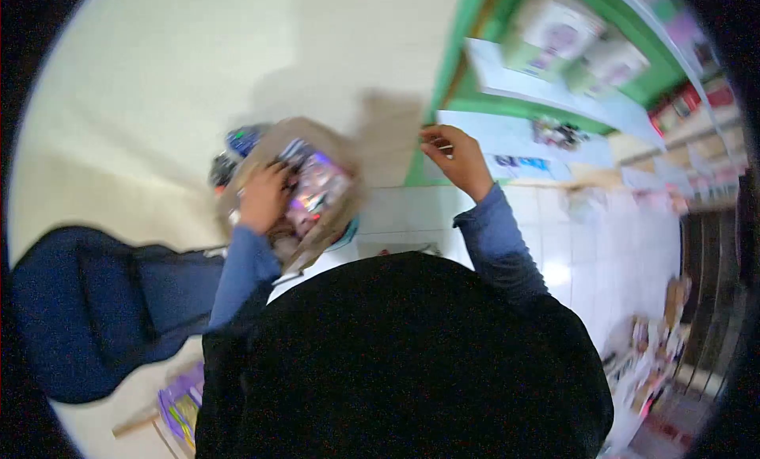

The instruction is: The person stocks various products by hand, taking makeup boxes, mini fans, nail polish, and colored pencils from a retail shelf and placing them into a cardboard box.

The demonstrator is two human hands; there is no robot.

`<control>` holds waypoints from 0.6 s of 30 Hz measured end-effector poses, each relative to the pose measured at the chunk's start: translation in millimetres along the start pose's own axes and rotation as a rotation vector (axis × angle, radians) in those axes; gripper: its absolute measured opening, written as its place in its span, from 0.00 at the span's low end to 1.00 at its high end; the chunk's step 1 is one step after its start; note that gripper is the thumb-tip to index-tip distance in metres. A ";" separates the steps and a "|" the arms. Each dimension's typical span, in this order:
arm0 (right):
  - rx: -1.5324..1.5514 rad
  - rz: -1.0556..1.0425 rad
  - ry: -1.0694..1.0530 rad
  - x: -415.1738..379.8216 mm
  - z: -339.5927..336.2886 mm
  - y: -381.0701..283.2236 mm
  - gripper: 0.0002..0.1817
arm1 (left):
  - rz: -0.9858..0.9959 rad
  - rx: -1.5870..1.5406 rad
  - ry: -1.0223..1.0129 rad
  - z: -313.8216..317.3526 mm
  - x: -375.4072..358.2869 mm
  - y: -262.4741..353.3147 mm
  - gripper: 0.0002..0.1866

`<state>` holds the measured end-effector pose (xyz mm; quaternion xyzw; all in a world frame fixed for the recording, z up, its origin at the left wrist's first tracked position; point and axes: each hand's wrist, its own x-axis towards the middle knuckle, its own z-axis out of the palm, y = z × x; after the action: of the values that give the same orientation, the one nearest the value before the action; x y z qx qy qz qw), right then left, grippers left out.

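My left hand (267, 194) reaches over a brown open container (332, 134), perhaps a cardboard box or paper bag. Its fingertips touch or lie close to a shiny, purple-tinted packet (317, 190) among the contents. Blur hides whether those fingers grip anything. Raised beside the green shelf unit, my right hand (457, 158) has its thumb and fingers pinched together. A small pale sliver shows at the fingers, too small to name.
White-and-green boxes (558, 35) stand on the green shelf unit (443, 79) at right. Small items (558, 133) lie on its lower board. A dark blue chair (103, 308) stands at left, with a purple packet (184, 399) below it. Goods (649, 356) are piled at far right.
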<state>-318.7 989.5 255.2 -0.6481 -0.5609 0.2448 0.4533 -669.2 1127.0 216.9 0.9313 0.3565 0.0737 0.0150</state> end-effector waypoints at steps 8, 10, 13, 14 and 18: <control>-0.695 0.096 0.631 -45.8 -136.5 121.1 0.17 | -0.186 -0.135 0.182 -62.0 -38.5 73.4 0.22; -0.704 0.068 0.672 -42.7 -161.8 149.3 0.17 | -0.146 -0.159 0.222 -68.3 -31.4 95.7 0.22; -0.744 0.079 0.596 -31.3 -177.9 162.0 0.16 | -0.089 -0.201 0.281 -69.4 -13.6 137.2 0.20; -0.791 0.032 0.613 -26.6 -179.7 173.7 0.15 | -0.062 -0.201 0.281 -67.8 -5.8 148.4 0.20; -0.830 0.100 0.462 -17.0 -185.1 191.3 0.13 | 0.025 -0.272 0.300 -61.9 20.0 194.0 0.18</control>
<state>-73.5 923.2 173.9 -0.8381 -0.4639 -0.1289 0.2564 -535.3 994.2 296.3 0.9036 0.3296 0.2595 0.0866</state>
